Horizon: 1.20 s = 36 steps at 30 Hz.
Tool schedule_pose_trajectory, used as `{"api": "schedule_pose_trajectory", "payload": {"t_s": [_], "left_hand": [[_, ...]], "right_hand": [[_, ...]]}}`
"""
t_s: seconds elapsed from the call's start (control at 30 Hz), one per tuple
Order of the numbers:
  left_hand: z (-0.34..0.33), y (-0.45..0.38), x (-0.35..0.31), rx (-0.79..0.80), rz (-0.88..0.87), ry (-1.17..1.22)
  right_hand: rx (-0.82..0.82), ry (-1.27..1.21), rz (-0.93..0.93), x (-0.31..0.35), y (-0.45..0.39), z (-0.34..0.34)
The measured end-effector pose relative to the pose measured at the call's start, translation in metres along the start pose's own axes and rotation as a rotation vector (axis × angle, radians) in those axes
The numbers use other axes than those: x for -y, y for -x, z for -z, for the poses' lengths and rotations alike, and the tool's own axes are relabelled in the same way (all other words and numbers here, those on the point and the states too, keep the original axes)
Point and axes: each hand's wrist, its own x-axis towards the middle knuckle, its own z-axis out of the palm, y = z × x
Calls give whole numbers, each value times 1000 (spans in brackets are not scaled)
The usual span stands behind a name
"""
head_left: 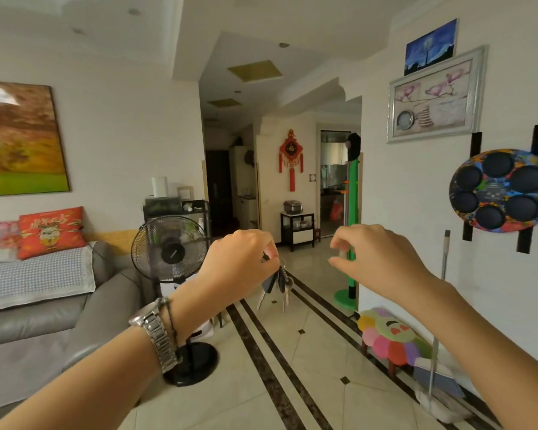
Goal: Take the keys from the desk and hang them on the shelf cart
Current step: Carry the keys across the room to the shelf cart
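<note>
While the left hand (243, 259) pinches the keys (275, 285) by their ring, right of the standing fan (170, 249), the bunch dangles loose (light, rigid, probably jingly); right hand (373, 259) half-curled, empty.

red cushion (52, 231), grey sofa (75, 311), black fan (170, 249), green pole (352, 231).

Keys in mid-air
A bunch of keys (277, 283) with dark heads dangles straight down, pinched from above at 11 o'clock.
</note>
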Motion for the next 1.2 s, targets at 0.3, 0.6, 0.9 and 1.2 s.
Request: {"api": "schedule_pose_trajectory", "payload": {"t_s": [0.3, 0.6, 0.9, 1.2], "left_hand": [[-35, -104, 64, -5, 33, -43], [-121, -236, 113, 7, 52, -22], [-165, -382, 161, -17, 120, -46], [-247, -512, 252, -39, 176, -109]], "right_hand": [[11, -26, -13, -27, -105, -77], [33, -15, 21, -99, -226, -189], [72, -43, 104, -166, -381, -282], [120, -57, 135, -210, -510, -402]]}}
